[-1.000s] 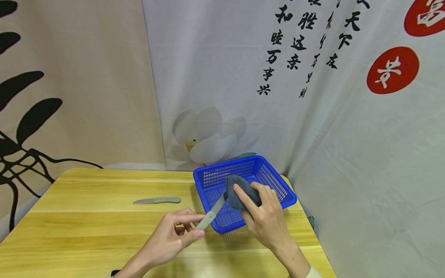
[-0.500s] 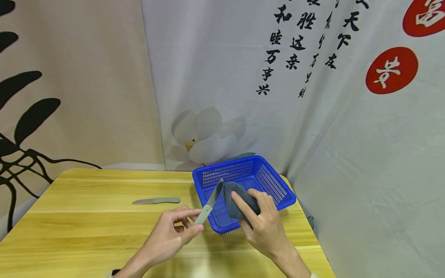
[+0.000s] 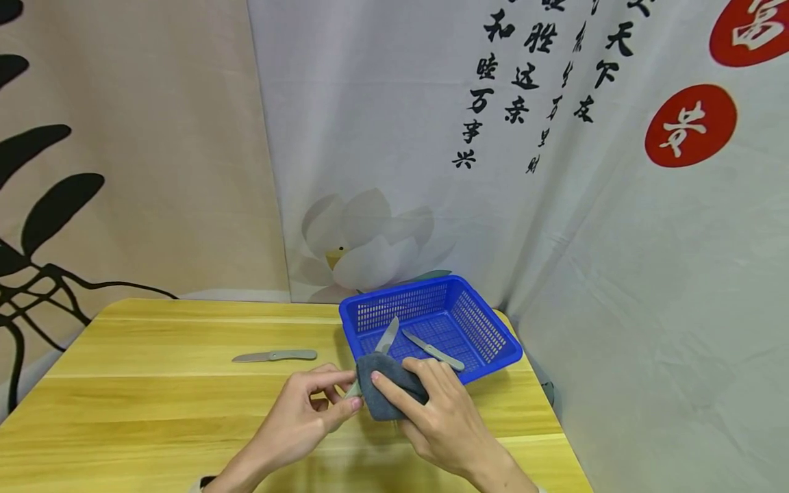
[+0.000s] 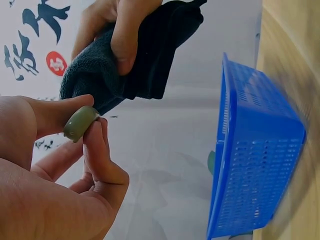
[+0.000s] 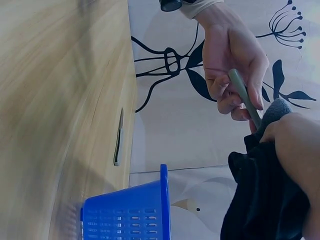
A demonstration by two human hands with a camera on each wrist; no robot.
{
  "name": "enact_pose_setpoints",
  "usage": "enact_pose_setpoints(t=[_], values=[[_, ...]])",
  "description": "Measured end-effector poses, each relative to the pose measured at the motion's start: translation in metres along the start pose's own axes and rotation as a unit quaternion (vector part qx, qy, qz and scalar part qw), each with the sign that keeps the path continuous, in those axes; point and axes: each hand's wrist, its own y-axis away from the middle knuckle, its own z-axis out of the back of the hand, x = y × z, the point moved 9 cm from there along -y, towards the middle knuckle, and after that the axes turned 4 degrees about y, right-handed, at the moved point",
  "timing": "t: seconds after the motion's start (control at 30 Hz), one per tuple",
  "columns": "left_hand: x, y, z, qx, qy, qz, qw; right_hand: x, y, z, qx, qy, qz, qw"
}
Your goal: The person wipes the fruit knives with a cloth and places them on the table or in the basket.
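Observation:
My left hand (image 3: 308, 409) pinches the pale green handle (image 4: 80, 122) of a knife between thumb and fingers. The knife's blade (image 3: 388, 335) points up and away over the basket's near side. In my right hand (image 3: 444, 418) is a folded dark grey cloth (image 3: 385, 387), gripped with the fingers over it. The cloth wraps the knife where blade meets handle, hiding that part. In the right wrist view the cloth (image 5: 262, 185) hangs down in loose folds beside the left hand (image 5: 235, 65).
A blue plastic basket (image 3: 487, 375) stands at the table's back right, with another knife (image 3: 434, 350) inside. A third knife (image 3: 275, 355) lies on the wooden table (image 3: 154, 397), left of the basket. Printed curtains (image 3: 382, 103) hang behind and to the right.
The right hand has drawn the cloth from near the blade's tip down toward the handle, baring the blade's end. The knife inside the basket has come into view. The left hand has barely moved.

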Motion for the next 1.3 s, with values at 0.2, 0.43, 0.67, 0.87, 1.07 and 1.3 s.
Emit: enact_pose_setpoints(t=[0.2,0.43,0.67,0.87,1.07,1.3], values=[[-0.004,0.001,0.001,0.011,0.011,-0.025,0.9996,-0.002,-0.001,0.001,0.001,0.0,-0.005,1.0],[-0.006,0.001,0.0,0.016,0.002,-0.033,0.9993,-0.01,-0.004,0.004,-0.013,0.007,-0.013,0.9998],[-0.005,0.002,-0.001,0.029,0.005,-0.031,0.9991,-0.029,-0.004,0.006,-0.023,0.012,-0.046,0.9986],[-0.006,0.003,-0.002,0.034,0.007,-0.051,0.9981,-0.044,-0.003,0.01,-0.04,0.026,-0.069,0.9965],[-0.006,0.004,-0.003,0.042,0.011,-0.05,0.9978,-0.057,0.001,0.014,-0.059,0.054,-0.099,0.9919],[-0.004,0.006,-0.003,0.045,0.018,-0.044,0.9978,-0.064,0.006,0.021,-0.08,0.073,-0.133,0.9852]])
